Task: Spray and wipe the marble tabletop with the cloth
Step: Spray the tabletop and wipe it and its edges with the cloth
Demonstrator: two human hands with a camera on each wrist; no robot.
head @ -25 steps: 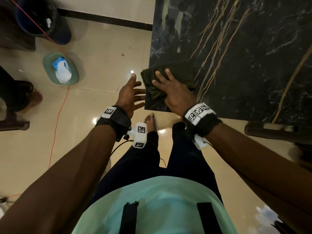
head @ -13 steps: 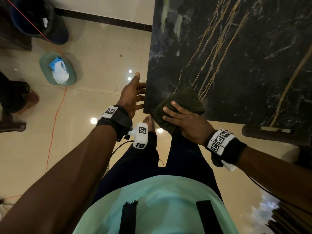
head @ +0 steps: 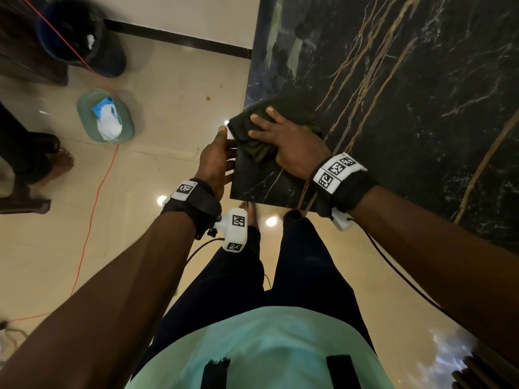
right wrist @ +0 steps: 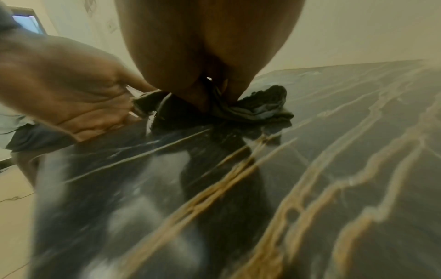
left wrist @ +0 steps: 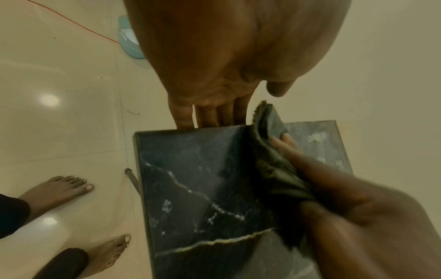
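wiping | right hand (head: 292, 144) fingers flat on cloth (head: 297, 109), thumb pinching fold | left hand (head: 214, 161) relaxed at tabletop (head: 421, 122) edge | advice: even pressure, sweep over edge

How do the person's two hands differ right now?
The right hand lies on the black gold-veined marble tabletop, pressing down the crumpled dark cloth it holds; the left hand is beside the tabletop's edge. The right hand's fingers hold cloth; the left hand's are straight and empty. Both wear black wristbands with markers.

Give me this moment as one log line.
step: wipe | right hand: holds cloth on marble tabletop corner | left hand: fingers straight, at tabletop edge
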